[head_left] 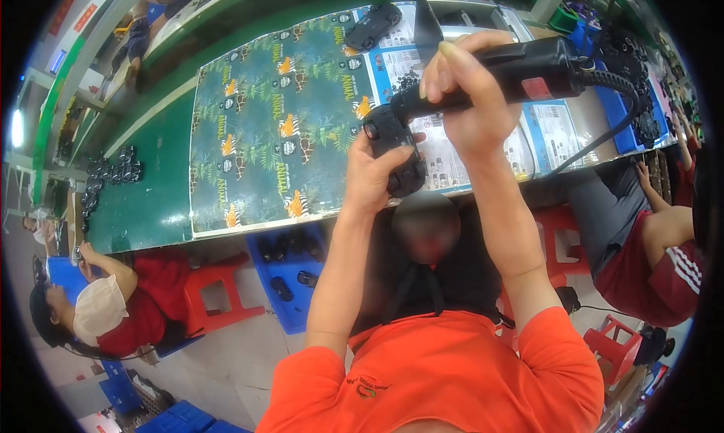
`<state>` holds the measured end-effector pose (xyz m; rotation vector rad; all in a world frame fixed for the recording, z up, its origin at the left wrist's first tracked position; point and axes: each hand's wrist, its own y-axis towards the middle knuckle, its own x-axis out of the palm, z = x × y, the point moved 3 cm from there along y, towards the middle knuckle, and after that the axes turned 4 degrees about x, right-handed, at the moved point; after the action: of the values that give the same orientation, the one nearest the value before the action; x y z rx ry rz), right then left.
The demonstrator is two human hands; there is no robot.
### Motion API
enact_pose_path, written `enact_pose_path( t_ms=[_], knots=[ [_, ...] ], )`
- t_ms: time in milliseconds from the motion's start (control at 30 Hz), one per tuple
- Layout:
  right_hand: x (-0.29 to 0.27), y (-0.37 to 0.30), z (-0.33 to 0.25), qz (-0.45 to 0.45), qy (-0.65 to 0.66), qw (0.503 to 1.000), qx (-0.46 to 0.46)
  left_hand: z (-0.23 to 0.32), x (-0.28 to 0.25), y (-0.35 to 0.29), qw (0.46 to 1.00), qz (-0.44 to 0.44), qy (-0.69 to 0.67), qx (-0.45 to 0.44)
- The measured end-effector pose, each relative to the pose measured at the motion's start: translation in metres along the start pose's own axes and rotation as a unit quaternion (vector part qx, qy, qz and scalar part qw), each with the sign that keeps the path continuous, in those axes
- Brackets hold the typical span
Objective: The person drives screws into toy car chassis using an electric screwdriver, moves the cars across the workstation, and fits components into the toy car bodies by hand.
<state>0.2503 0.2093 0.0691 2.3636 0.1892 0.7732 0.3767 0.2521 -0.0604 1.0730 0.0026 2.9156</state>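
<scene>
Bit end of the driver (520, 69) is hidden at the blk car (386, 135), so can't tell if it's seated. Yr L hand (368, 173) is closed round the car, above the table (151, 199); yr R hand (483, 105) grips the driver, some fingers hidden behind it. Count: 1 driver, 1 car in hand, 1 spare car (373, 27) at the table's far edge, 1 blue tray (294, 325) below w/ approx. 2 clear pcs, rest too dark. Blk parts (113, 173) far L: overlapping, no exact no.

1 head-worn fisheye view, upright, facing down, close above the green table (154, 199)
</scene>
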Motion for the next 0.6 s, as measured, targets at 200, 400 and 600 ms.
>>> enact_pose_path(
  t_ms=[200,400,600],
  knots=[
    [0.0030,-0.0035,0.0067,-0.027,0.005,1.000,0.012,0.0000,0.0001,-0.0009,1.000,0.004,0.019,-0.003],
    [0.0007,-0.0047,0.0052,-0.053,0.004,0.999,0.006,-0.0037,-0.0023,0.0000,0.999,0.002,0.038,-0.016],
    [-0.0038,0.0010,0.0015,-0.131,-0.043,0.990,0.016,0.0014,0.0009,-0.0011,0.998,-0.020,0.061,-0.024]
  ],
)
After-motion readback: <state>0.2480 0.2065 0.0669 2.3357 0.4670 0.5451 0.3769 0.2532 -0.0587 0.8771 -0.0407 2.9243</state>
